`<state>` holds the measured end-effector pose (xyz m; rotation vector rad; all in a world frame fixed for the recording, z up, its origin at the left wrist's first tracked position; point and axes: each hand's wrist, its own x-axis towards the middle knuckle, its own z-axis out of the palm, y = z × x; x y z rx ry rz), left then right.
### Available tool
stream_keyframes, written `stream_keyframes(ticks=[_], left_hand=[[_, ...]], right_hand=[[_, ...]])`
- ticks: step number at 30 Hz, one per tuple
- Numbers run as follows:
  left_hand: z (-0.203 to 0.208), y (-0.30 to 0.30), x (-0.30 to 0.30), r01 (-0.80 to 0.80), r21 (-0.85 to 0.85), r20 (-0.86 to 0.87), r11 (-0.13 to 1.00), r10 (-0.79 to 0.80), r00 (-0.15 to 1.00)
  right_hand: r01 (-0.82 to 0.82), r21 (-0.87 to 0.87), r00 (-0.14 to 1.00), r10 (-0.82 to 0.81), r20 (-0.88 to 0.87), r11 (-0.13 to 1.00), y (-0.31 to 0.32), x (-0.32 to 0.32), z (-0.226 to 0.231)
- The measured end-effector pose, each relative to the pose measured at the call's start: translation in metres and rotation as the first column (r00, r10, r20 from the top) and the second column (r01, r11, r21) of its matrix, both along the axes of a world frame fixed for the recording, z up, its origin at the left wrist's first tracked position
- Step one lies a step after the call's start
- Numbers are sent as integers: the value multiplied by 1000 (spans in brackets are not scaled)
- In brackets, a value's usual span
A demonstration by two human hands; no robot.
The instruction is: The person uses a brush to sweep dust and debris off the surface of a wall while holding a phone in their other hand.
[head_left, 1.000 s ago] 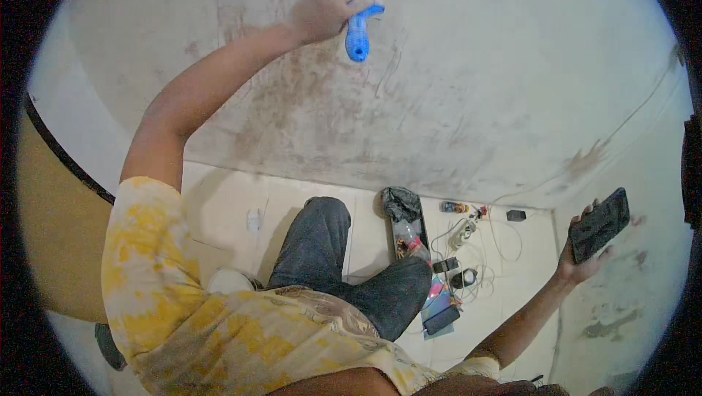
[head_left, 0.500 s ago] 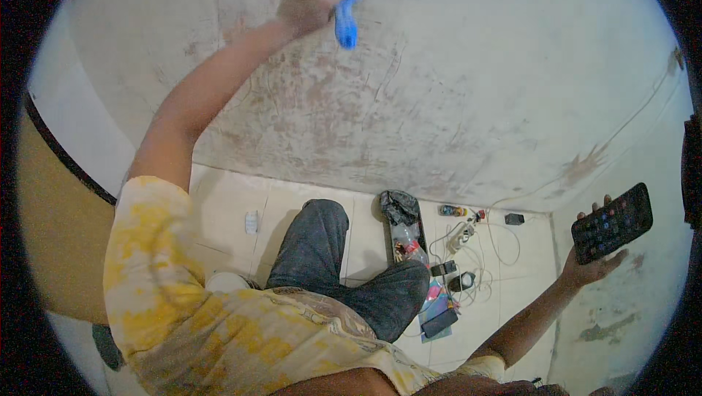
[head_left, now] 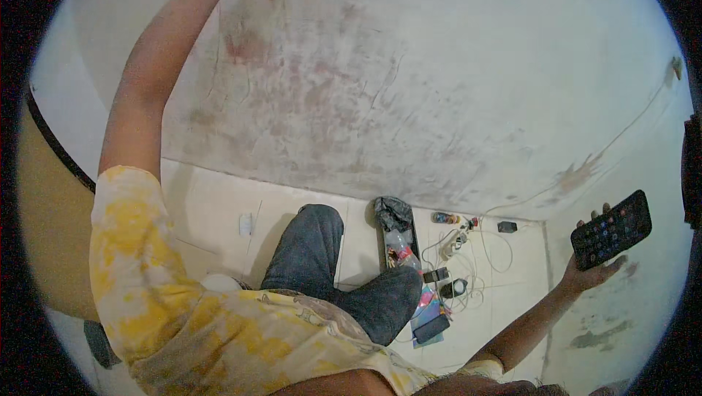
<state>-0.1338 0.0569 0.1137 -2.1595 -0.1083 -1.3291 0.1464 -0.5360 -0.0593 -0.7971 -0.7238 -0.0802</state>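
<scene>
My left arm (head_left: 146,96) stretches up along the stained white wall (head_left: 409,89), and its hand is cut off by the picture's top edge, so whatever it holds is hidden. At the far right, my right hand (head_left: 594,273) holds a black phone (head_left: 611,229) from below, screen facing me, close to the side wall. My bent leg in dark jeans (head_left: 322,257) and my yellow patterned shirt (head_left: 183,308) fill the lower middle.
On the pale tiled floor (head_left: 212,213) by the wall's foot lie a crumpled black bag (head_left: 393,213), a power strip with white cables (head_left: 457,239), small dark devices (head_left: 439,275) and a colourful booklet (head_left: 428,308). A dark-edged yellow panel (head_left: 44,235) stands at the left.
My left arm has gone higher up the wall, carrying the blue-handled brush out past the top edge. My right hand has raised the phone a little and tilted it flatter.
</scene>
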Motion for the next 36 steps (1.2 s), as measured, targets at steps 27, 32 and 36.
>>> stream_keyframes(ticks=[27, 32, 36], left_hand=[[-59, -82, 96, -291, -409, -402, 865, 116, 908], [-42, -77, 103, 58, -293, 42, 954, -48, 998], [-170, -61, 150, -107, 117, 8, 987, 106, 994]], right_hand=[[120, -37, 978, -124, -167, 992, 65, -6, -81], [-9, -21, 991, 6, -137, 1000, 99, 2, -92], [-42, -34, 997, 40, -67, 999, 127, 8, -84]])
